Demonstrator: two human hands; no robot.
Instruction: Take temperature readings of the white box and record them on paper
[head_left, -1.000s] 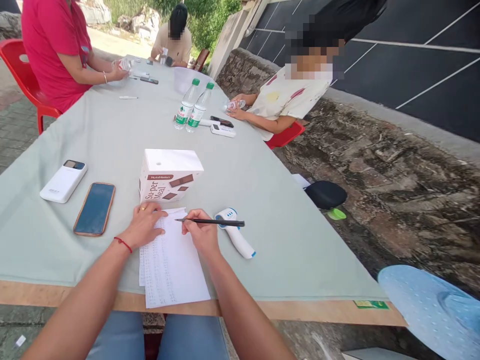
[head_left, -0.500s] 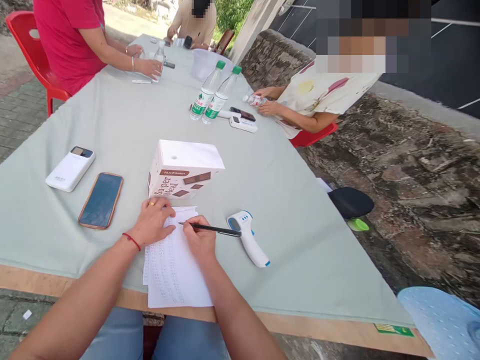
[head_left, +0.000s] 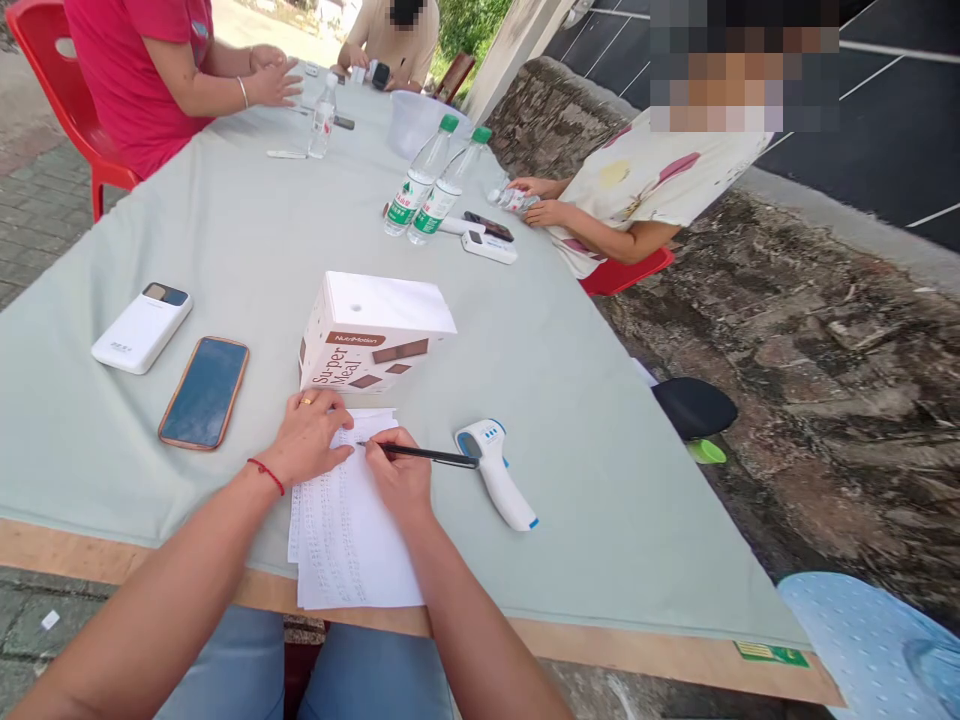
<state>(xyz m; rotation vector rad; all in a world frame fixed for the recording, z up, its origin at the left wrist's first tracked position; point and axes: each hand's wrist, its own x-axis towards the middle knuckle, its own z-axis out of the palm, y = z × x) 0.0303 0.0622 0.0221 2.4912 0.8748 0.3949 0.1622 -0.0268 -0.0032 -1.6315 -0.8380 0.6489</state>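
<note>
Sheets of paper [head_left: 352, 550] covered with columns of small handwriting lie at the table's near edge. My right hand [head_left: 401, 480] grips a black pen [head_left: 427, 455], its tip at the upper part of the top sheet. Flat on the upper left of the paper rests my left hand [head_left: 311, 435], fingers spread, with a ring and a red string bracelet. Just beyond the fingers stands a white and brown carton [head_left: 379, 335]. Right of the pen lies a white and blue infrared thermometer [head_left: 499, 475].
A smartphone [head_left: 204, 392] and a white power bank [head_left: 142, 328] lie to the left. Two water bottles [head_left: 435, 190] stand mid-table, near another power bank [head_left: 489, 246] and a plastic basin [head_left: 420, 122]. Several people sit around the table. A blue stool [head_left: 870, 640] is at lower right.
The person in red has let go of the bottle, which now stands alone, and brought both hands together. My hands and the pen stay almost in place; the view shifts slightly.
</note>
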